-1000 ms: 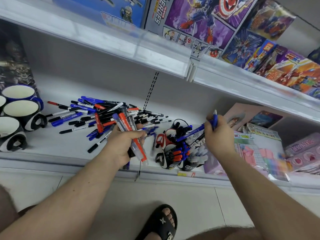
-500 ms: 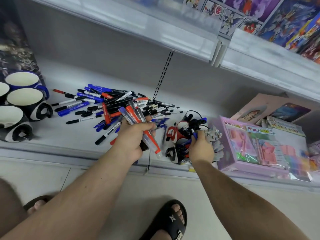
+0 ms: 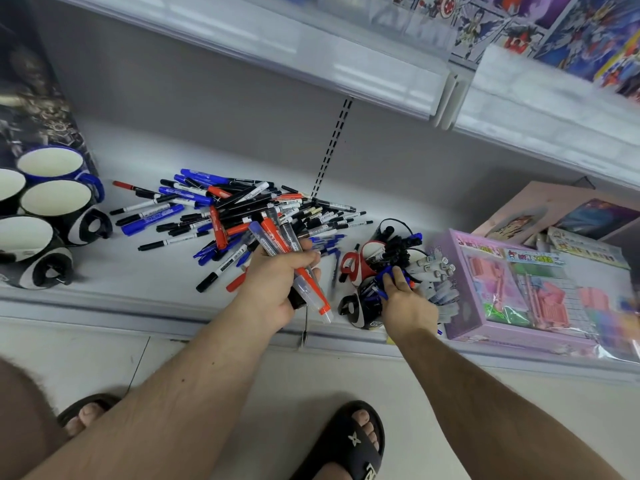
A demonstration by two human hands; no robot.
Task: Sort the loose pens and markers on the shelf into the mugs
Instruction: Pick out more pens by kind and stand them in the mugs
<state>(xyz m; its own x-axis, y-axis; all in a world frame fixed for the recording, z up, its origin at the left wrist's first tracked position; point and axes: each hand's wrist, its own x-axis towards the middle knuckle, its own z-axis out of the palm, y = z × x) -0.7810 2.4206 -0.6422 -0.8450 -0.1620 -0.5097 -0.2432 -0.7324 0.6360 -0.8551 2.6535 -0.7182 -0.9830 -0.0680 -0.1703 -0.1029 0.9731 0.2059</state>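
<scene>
So the blue pen raised a second ago is now being pushed by the right hand into the dark mug under it, fingers pinching it; a bundle of fat red, blue and grey markers is being gripped in the left hand, waiting.

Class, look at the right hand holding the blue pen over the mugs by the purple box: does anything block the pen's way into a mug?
The right hand pinches the blue pen above the dark mug, whose mouth is crowded with pens; no lid shows.

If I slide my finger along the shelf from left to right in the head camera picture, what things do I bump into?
Empty mugs → loose pile of pens and markers → left hand gripping a bunch of markers → mugs filled with pens, where the right hand holds blue pens → pink toy box.
</scene>
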